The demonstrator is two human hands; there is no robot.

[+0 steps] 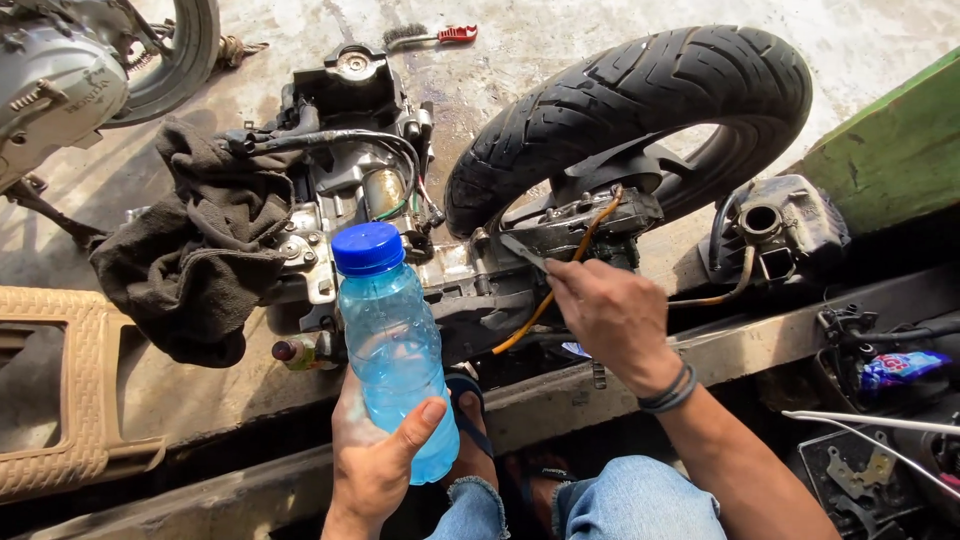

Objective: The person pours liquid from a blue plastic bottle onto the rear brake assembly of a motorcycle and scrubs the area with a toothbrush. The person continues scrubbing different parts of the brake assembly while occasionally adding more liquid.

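Blue bottle (396, 350) upright, left hand (375, 460) fingers wrapped around base

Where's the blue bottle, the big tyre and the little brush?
blue bottle (397, 350), head view, on its clear body.
big tyre (640, 95), head view, on the tread.
little brush (432, 37), head view, between bristles and red handle.

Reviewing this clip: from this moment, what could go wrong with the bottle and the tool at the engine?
1. The left hand grips the clear blue plastic bottle with a blue screw cap only near its base, so it might tip or slip.
2. The right hand presses a thin flat metal tool against the grimy scooter engine casing; it could skid off towards the orange hose.
3. The dark rag draped on the engine may snag.
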